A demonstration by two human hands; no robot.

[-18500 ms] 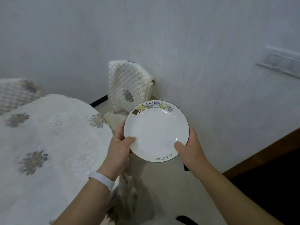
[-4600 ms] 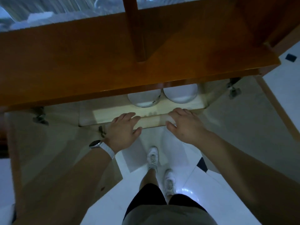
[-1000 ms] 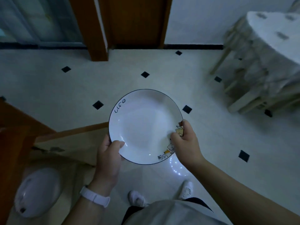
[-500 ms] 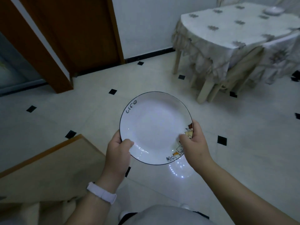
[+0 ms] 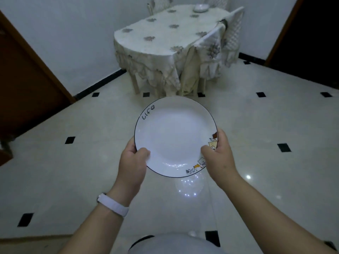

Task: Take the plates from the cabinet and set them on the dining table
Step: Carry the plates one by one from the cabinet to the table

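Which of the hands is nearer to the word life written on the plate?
Left. The left hand grips the plate on the side bearing the word "life"; the right hand holds the opposite edge, over the cartoon figures.

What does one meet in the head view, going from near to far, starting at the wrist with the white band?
white wristband → left hand → plate held in both hands → open tiled floor → dining table with its cloth → small dish at the table's far end

Two bare forearms without sleeves, left hand (image 5: 132,162), right hand (image 5: 218,155), white smooth wristband (image 5: 112,204) on left wrist, pale grey garment (image 5: 176,244) at lower frame edge
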